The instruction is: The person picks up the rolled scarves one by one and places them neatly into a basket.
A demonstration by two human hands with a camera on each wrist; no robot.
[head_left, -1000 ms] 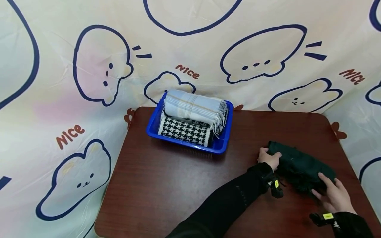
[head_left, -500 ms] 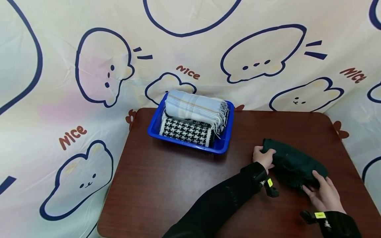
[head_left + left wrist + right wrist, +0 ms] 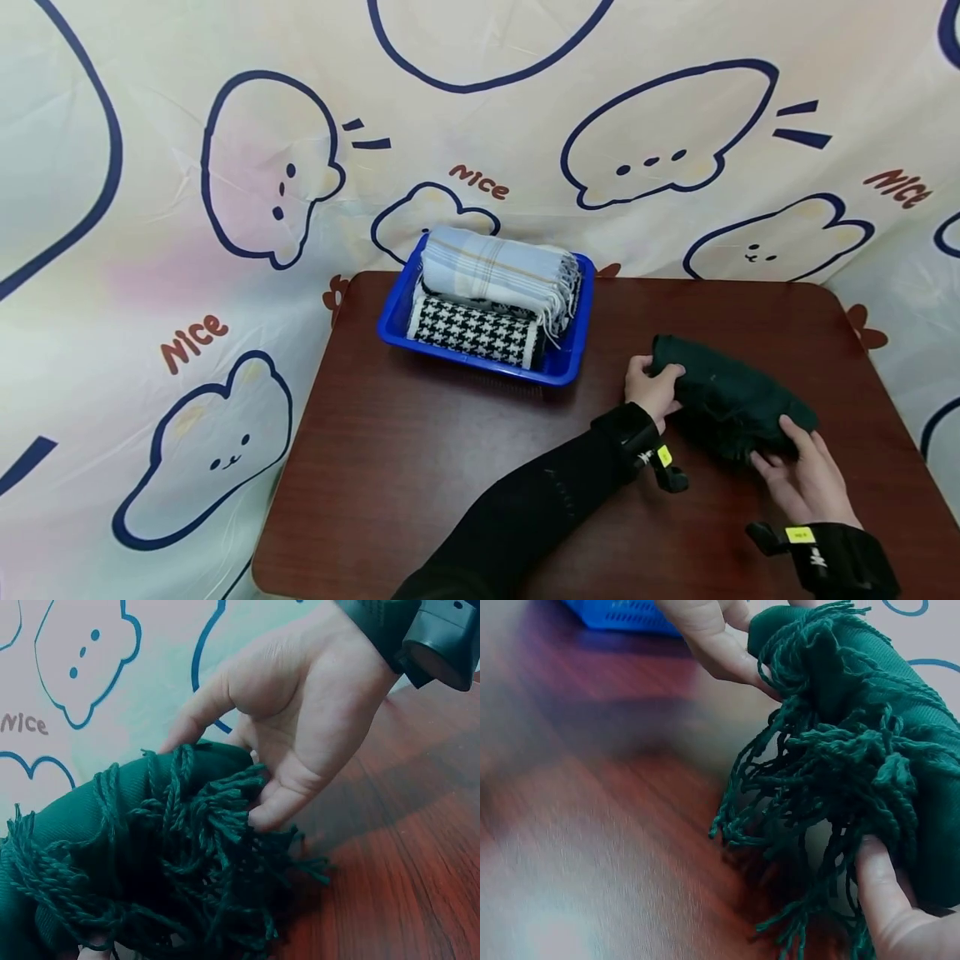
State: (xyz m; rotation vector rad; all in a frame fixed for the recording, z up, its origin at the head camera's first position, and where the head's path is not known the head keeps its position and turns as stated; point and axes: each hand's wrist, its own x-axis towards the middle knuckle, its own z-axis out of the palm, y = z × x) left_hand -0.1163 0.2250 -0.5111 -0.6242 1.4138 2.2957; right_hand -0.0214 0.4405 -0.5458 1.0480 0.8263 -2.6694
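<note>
A dark green rolled scarf with twisted fringe is held at the right side of the table. My left hand grips its left end, thumb on top and fingers at the near side and below. At the other end, my right hand holds the roll between thumb and fingers. Loose fringe hangs toward the table in the right wrist view. The left wrist view shows the left fingers against the roll's end; some fingertips are hidden behind the cloth.
A blue plastic basket stands at the back left of the brown table. Inside lie a light blue plaid scarf with fringe and a black-and-white houndstooth scarf, both rolled. A cartoon-printed curtain hangs behind.
Both hands have moved left and slightly away from me, carrying the green scarf with them. The basket and its scarves have stayed put.
</note>
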